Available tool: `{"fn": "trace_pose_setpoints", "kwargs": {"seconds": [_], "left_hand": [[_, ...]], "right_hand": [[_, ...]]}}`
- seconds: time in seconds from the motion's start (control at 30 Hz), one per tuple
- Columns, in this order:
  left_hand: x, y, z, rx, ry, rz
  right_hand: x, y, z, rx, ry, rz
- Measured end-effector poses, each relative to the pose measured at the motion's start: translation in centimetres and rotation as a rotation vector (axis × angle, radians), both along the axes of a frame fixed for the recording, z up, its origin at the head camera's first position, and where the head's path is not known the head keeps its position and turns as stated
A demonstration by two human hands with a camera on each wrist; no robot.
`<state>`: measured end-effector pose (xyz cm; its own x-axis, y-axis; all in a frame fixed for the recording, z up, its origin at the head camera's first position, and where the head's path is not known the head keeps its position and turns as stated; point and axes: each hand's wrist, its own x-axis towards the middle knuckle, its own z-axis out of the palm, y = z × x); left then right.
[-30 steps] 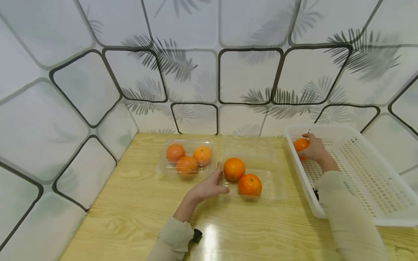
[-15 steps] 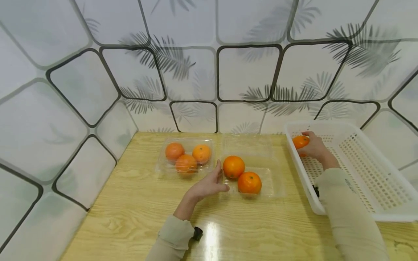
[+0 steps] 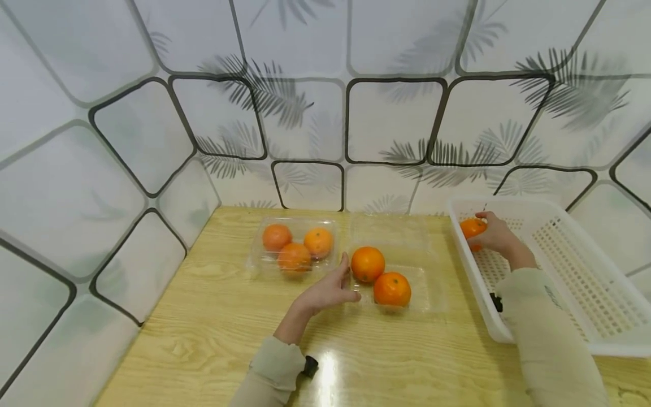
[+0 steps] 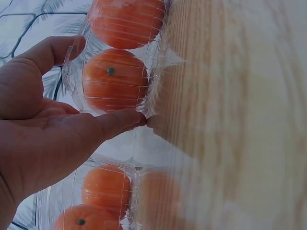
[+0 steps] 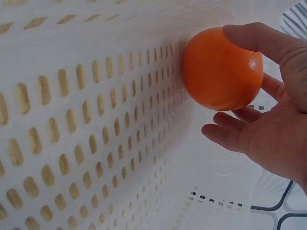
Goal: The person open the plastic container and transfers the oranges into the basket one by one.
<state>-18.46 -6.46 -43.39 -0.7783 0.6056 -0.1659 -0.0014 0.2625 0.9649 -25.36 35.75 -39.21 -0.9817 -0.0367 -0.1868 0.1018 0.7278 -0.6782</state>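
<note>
In the head view my right hand reaches into the white plastic basket and holds an orange by its left wall. The right wrist view shows thumb and fingers around this orange, close to the perforated basket surface. My left hand lies at the left side of an open clear plastic clamshell box, thumb and fingers extended and spread. Inside that box sit two oranges, a rear one and a front one. In the left wrist view the hand's fingertips are against the clear box.
A second clear box, its lid apparently down, stands at the left with three oranges inside. Both boxes and the basket rest on the wooden table. Patterned walls rise behind and on the left.
The head view has shifted slightly. Both hands keep nearly the same places, the right still at the orange in the basket and the left beside the open box.
</note>
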Motion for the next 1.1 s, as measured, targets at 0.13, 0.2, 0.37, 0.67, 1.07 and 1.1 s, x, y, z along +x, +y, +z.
{"fn": "trace_pose_setpoints", "kwargs": {"seconds": [0.13,0.2,0.37,0.67,1.07,1.1], "left_hand": [[-0.1,0.1,0.0,-0.002,-0.001,-0.007],[0.0,0.1,-0.1,0.0,-0.002,-0.021],[0.1,0.1,-0.2,-0.004,0.021,-0.036],[-0.1,-0.2,0.1,-0.011,0.02,-0.02],[-0.2,-0.2,0.0,0.003,0.022,-0.031],[-0.2,-0.3,0.0,0.008,0.022,-0.036]], "right_hand": [[0.3,0.1,0.7,0.018,-0.012,-0.001],[0.7,0.2,1.0,0.018,-0.023,0.0],[1.2,0.3,2.5,0.011,-0.031,0.017],[1.4,-0.9,5.0,-0.005,-0.016,0.032],[2.7,-3.5,7.7,0.069,0.04,0.058],[2.8,-3.7,7.9,0.072,0.047,0.061]]}}
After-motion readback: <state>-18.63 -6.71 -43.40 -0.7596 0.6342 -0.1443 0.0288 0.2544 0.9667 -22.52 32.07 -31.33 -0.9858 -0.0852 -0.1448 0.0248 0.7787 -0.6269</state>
